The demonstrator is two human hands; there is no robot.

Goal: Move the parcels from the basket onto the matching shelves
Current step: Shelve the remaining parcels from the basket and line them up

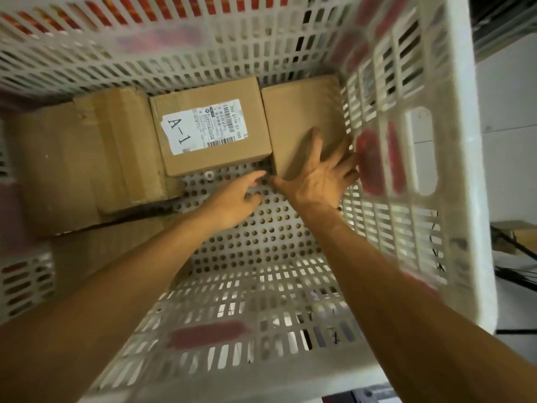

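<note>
White slotted basket (453,170) — brown parcels (302,112), one white-labelled (203,129).

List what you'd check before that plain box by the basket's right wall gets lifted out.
1. Right hand spread on the plain cardboard box: ok.
2. Left hand gripping it: cannot tell; curled fingers are at its near corner.
3. Shelf label readable: not ok; none shows on this box.
4. Nothing stacked on it: ok; the A-1 box lies beside it.
5. Finger room at the white basket wall: cannot tell.
</note>
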